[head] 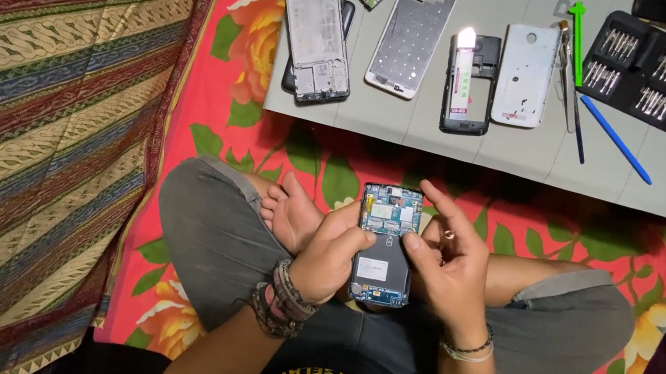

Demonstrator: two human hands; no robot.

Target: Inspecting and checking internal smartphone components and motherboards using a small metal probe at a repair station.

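Two hands meet over an opened phone (384,246) resting in the lap of a person sitting cross-legged on a red flowered cloth (222,111). Left hand (330,252) is curled round the phone's left edge, thumb lying across the middle of the exposed back, so it has hold of it. Right hand (444,259) sits at the phone's right side w/ thumb touching the dark centre part and index finger stretched up over the top right corner; the other fingers are loosely bent. Whether something tiny is pinched there I can't tell, prob. too small to see. Phone's back cover is off: circuit board at top, dark battery area in the middle, small board at the bottom.

Further out lies a grey mat (496,140) carrying several other parts: a bare phone frame (317,35), a white phone shell (411,37), a dark frame w/ a lit spot (469,85), a white back cover (526,75), a black case of screwdriver bits (665,77), a blue pry stick (616,140) and a green pry tool (578,30). Striped fabric (37,128) covers the left side.
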